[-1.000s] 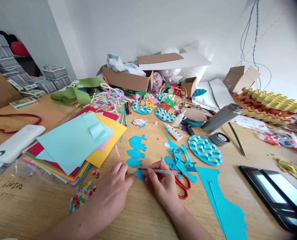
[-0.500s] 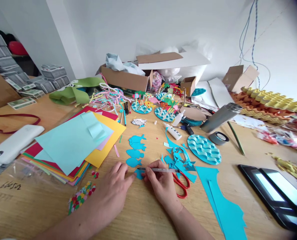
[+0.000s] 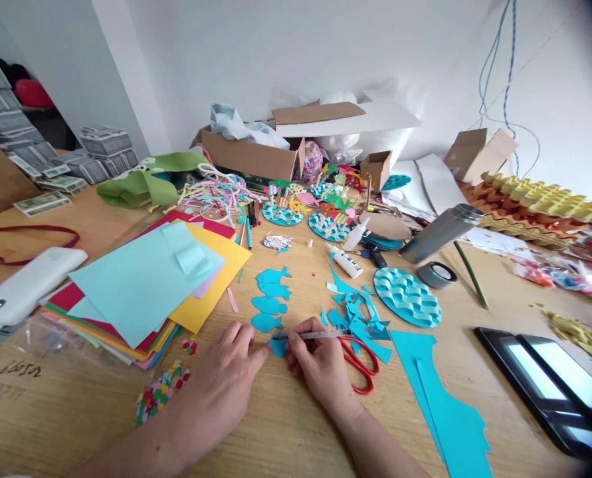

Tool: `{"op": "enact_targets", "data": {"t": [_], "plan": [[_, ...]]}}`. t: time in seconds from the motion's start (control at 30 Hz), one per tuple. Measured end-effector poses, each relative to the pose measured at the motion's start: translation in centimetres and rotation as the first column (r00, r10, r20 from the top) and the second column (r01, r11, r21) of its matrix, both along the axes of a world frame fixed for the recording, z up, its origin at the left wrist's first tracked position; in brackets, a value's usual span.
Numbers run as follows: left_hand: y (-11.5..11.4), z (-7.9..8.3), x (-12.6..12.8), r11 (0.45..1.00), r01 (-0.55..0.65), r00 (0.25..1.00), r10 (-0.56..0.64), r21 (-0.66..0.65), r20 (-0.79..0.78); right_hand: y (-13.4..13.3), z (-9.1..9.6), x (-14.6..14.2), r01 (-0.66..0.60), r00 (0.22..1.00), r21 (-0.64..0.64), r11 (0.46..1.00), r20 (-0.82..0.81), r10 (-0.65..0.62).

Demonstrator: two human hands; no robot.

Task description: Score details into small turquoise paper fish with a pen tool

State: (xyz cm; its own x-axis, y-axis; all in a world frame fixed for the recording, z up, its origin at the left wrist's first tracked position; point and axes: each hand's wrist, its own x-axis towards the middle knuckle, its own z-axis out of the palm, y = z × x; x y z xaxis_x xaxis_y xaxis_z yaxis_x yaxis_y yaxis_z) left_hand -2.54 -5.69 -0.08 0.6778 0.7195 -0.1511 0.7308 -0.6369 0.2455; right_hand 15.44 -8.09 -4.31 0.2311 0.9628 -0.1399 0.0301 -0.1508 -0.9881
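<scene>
From where I stand, the fingers of the right hand [image 3: 320, 368] are pinched around a slim pen [image 3: 320, 334], its tip down on a small blue paper piece [image 3: 278, 347] that lies between the two hands, partly covered. The left hand [image 3: 226, 378] grips nothing that I can see; its fingers are bent and rest on the surface [image 3: 270, 431], with thumb and fingertip at the near-left edge of that piece, seemingly steadying it. Just beyond the fingers runs a short column of blue fish cutouts [image 3: 266, 323], the farthest looking like two overlapped. Those are cut already, and I can make out a dark curved line in the far pair; the nearer ones look plain, though any fine marks would be too small to tell. The piece under the pen seems to be at the drawing stage, and how much is drawn there I cannot tell. Cutting looks well along, judging by the blue scraps [image 3: 365, 320] and red-handled scissors [image 3: 375, 364] just right of the right fingers. Farther out past them lies a wavy blue oval [image 3: 408, 297]. Well beyond both hands, another wave-covered oval [image 3: 282, 214] already carries bright fish, so some look finished. Coloured paper dots [image 3: 163, 392] lie left of the left fingers.
</scene>
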Motion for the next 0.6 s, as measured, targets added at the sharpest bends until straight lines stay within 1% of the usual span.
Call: {"op": "enact_targets", "data": {"t": [0.17, 0.37, 0.6], "plan": [[0.03, -0.1, -0.01, 1.0, -0.017, 1.0, 0.017, -0.003, 0.021, -0.07, 0.02, 0.05, -0.003, 1.0, -0.012, 1.0, 0.017, 0.003], [0.06, -0.02, 0.06, 1.0, -0.006, 1.0, 0.006, -0.006, 0.014, 0.09, -0.01, 0.11, -0.005, 1.0, -0.009, 1.0, 0.026, 0.006], [-0.04, -0.27, -0.07, 1.0, -0.005, 1.0, 0.005, 0.008, 0.014, 0.07, -0.21, 0.05, -0.005, 1.0, 0.0, 1.0, 0.028, 0.005]]}}
